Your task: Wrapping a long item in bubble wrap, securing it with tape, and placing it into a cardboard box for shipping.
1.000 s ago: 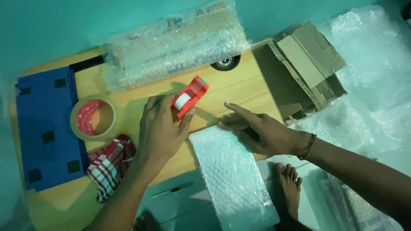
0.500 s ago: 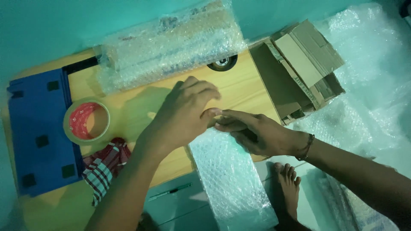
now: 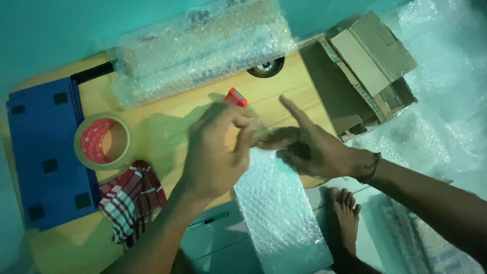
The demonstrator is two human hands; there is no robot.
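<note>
My left hand hovers over the wooden table, its fingertips pinched on a pale, blurred strip of clear tape. My right hand meets it from the right. Its thumb and curled fingers are on the same strip and its index finger sticks up. A red tape dispenser shows just behind my left hand on the table. A flat parcel wrapped in bubble wrap lies under both hands and overhangs the table's near edge.
A roll of tape with a red core sits by a blue panel at the left, above a checked cloth. A bubble wrap roll lies at the back. Cardboard boxes stand at the right. My bare foot is on the floor.
My left hand let go of the red dispenser, which now rests further back. It lifted and pinched the tape. My right hand rose off the parcel and met it.
</note>
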